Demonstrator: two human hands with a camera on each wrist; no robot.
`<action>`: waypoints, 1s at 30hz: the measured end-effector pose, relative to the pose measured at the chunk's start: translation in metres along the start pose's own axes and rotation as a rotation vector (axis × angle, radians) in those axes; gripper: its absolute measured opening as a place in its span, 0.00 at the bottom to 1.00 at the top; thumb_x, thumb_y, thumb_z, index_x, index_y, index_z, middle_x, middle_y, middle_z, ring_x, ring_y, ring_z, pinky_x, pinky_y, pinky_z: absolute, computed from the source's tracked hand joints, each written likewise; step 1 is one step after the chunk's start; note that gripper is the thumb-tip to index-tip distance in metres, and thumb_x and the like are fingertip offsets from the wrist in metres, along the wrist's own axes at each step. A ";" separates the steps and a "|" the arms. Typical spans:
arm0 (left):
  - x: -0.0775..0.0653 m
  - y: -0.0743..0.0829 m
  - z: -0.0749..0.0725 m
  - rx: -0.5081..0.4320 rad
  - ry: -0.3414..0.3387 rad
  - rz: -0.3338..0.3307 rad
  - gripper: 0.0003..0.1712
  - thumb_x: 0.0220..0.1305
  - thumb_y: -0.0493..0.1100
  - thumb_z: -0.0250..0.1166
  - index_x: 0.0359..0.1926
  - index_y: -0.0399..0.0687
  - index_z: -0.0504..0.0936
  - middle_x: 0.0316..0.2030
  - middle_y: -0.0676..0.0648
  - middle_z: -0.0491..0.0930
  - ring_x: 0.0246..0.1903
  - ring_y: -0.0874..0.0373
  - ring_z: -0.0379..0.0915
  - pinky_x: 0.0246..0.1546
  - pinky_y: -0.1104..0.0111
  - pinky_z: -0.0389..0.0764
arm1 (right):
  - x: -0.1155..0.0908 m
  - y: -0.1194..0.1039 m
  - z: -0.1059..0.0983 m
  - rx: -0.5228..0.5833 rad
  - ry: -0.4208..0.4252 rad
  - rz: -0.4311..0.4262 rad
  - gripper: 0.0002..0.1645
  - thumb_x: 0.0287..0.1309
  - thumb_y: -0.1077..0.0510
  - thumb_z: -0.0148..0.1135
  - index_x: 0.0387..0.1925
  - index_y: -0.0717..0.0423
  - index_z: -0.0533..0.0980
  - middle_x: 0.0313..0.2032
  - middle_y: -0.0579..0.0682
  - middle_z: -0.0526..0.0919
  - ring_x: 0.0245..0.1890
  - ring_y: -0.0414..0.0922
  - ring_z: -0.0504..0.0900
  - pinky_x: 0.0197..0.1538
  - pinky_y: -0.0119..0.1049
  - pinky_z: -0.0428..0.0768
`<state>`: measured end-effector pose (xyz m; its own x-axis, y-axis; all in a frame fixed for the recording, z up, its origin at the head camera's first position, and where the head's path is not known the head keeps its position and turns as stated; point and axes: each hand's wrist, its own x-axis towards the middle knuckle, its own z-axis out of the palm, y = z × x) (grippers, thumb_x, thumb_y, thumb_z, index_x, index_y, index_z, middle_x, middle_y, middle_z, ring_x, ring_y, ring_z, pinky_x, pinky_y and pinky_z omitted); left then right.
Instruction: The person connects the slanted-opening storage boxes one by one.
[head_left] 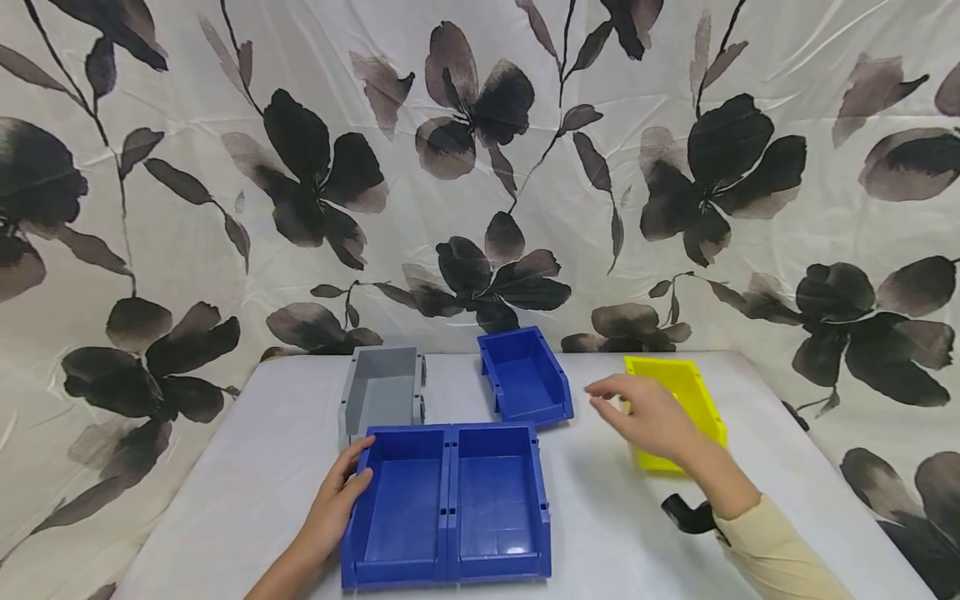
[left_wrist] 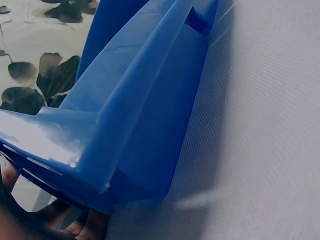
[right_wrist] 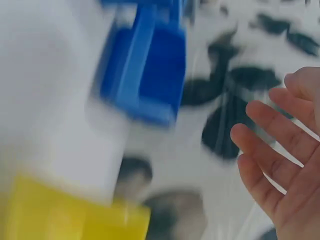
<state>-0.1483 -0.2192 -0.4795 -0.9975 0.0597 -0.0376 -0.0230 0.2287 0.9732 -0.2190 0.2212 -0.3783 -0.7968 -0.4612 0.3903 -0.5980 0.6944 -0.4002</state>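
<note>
Two blue storage bins stand joined side by side at the front middle of the table. My left hand grips their left wall at the far corner, thumb on the rim. The left wrist view shows its fingers around the corner of the blue plastic. My right hand holds nothing and is raised in front of a yellow bin, hiding part of it. In the right wrist view the right hand's fingers are spread and relaxed, apart from the yellow bin.
A grey bin stands behind the joined pair on the left. Another blue bin sits slightly turned, behind them on the right. A black strap-like piece shows by the right wrist. Floral cloth hangs behind the white table.
</note>
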 end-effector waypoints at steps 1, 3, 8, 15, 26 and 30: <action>0.000 0.000 0.000 -0.001 0.000 0.001 0.27 0.77 0.45 0.48 0.73 0.55 0.57 0.69 0.34 0.56 0.65 0.38 0.55 0.59 0.43 0.58 | -0.001 0.010 -0.008 -0.008 0.004 0.033 0.11 0.62 0.59 0.64 0.46 0.54 0.83 0.41 0.45 0.85 0.40 0.44 0.82 0.41 0.44 0.80; 0.000 0.000 0.001 -0.006 0.005 -0.001 0.26 0.76 0.45 0.48 0.72 0.56 0.58 0.68 0.35 0.58 0.65 0.39 0.56 0.59 0.44 0.59 | -0.004 0.028 -0.022 -0.025 0.005 0.094 0.11 0.64 0.60 0.62 0.46 0.57 0.83 0.40 0.47 0.86 0.39 0.45 0.81 0.41 0.46 0.79; -0.003 -0.001 0.001 -0.004 0.012 -0.006 0.26 0.76 0.45 0.48 0.72 0.55 0.58 0.67 0.36 0.59 0.63 0.40 0.58 0.58 0.46 0.61 | -0.014 0.068 -0.048 -0.084 0.011 0.210 0.14 0.67 0.58 0.58 0.48 0.61 0.81 0.40 0.53 0.85 0.38 0.49 0.81 0.40 0.47 0.80; -0.004 -0.002 0.002 -0.012 0.016 -0.002 0.27 0.77 0.46 0.48 0.73 0.54 0.57 0.68 0.36 0.58 0.64 0.40 0.57 0.58 0.47 0.61 | -0.034 0.106 -0.065 -0.067 0.040 0.356 0.18 0.69 0.58 0.55 0.53 0.67 0.77 0.45 0.63 0.82 0.43 0.58 0.79 0.43 0.54 0.78; -0.006 -0.003 0.004 -0.030 0.031 -0.009 0.27 0.76 0.46 0.48 0.72 0.54 0.57 0.65 0.36 0.60 0.62 0.39 0.60 0.54 0.53 0.67 | -0.064 0.146 -0.055 0.004 0.065 0.518 0.25 0.71 0.50 0.52 0.58 0.65 0.72 0.53 0.68 0.76 0.48 0.62 0.75 0.42 0.52 0.79; -0.002 -0.003 0.007 -0.023 0.021 0.020 0.27 0.76 0.45 0.48 0.73 0.52 0.57 0.66 0.35 0.59 0.63 0.40 0.58 0.55 0.52 0.66 | -0.078 0.156 -0.048 0.114 0.087 0.616 0.30 0.72 0.45 0.48 0.63 0.64 0.69 0.57 0.67 0.74 0.50 0.61 0.75 0.43 0.47 0.80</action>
<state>-0.1455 -0.2133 -0.4836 -0.9990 0.0434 -0.0138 -0.0046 0.2051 0.9787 -0.2462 0.3917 -0.4315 -0.9907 0.0544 0.1247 -0.0413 0.7530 -0.6568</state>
